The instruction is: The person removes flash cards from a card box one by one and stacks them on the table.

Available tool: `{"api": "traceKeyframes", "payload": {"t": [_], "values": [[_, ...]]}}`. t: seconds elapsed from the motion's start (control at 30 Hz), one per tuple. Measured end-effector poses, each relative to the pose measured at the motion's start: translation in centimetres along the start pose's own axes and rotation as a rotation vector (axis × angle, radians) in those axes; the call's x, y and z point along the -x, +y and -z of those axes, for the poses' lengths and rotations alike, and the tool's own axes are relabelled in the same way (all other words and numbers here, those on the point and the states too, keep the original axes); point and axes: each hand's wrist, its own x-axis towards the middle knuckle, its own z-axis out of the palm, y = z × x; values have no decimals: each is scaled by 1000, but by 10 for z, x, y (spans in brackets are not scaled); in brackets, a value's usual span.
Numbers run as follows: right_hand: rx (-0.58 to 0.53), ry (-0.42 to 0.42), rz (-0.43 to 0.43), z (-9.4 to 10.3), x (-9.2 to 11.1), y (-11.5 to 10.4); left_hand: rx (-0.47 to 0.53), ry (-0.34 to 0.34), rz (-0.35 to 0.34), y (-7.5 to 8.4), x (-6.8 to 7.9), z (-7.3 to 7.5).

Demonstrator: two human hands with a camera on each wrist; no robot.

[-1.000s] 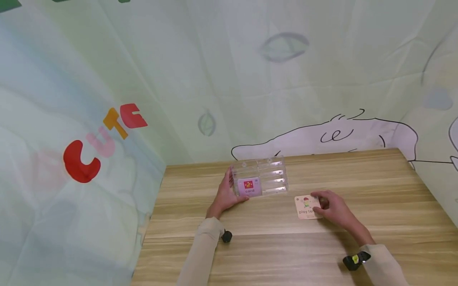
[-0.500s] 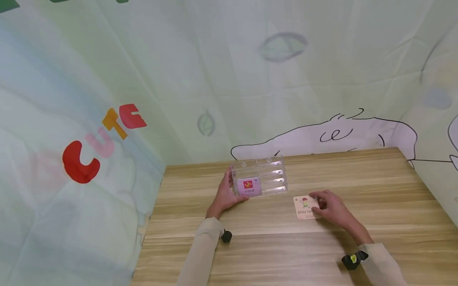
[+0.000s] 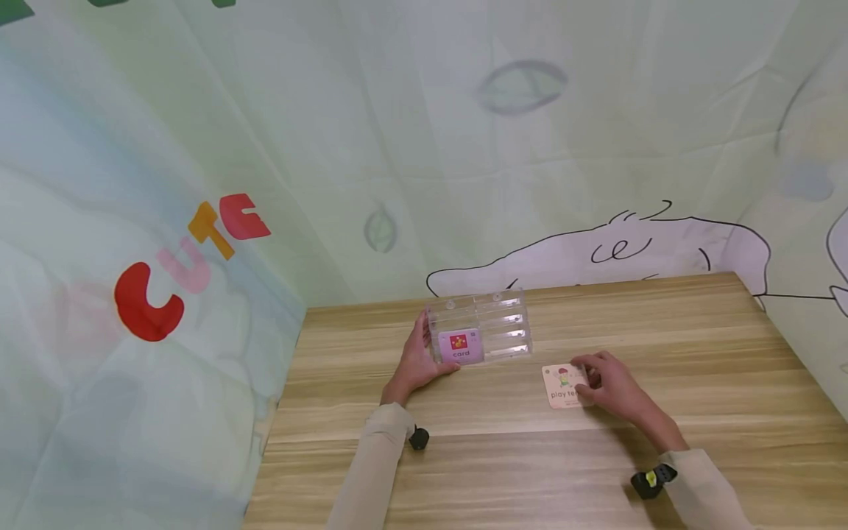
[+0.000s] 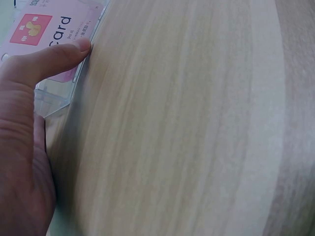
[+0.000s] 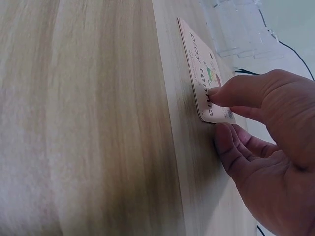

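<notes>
Slippage seemed the likeliest fault: lower right of centre, the right grip (image 3: 612, 386) pinched the tennis card (image 3: 559, 386) by one end, while the left grip (image 3: 417, 362) clamped the clear rack (image 3: 505, 327) just below centre.

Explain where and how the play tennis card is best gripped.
The play tennis card is probably best pinched across its right edge, coming from the right: it is thin and flat, and the clear holder is off to its left.

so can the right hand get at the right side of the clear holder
Probably yes. The right hand pinches the play tennis card, but only tabletop shows between that card and the clear holder, and the left hand grips the opposite side.
</notes>
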Motion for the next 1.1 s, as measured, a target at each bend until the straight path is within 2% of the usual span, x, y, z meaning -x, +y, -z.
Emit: {"api": "traceKeyframes", "payload": {"t": [0.63, 0.87, 1.1], "values": [[26, 6, 8, 1, 2, -4, -14, -5, 5, -1, 0, -1], [45, 15, 16, 5, -5, -13, -23, -4, 13, -2, 0, -1], [46, 58, 123, 8, -22, -29, -19, 4, 2, -4, -1, -2]]}}
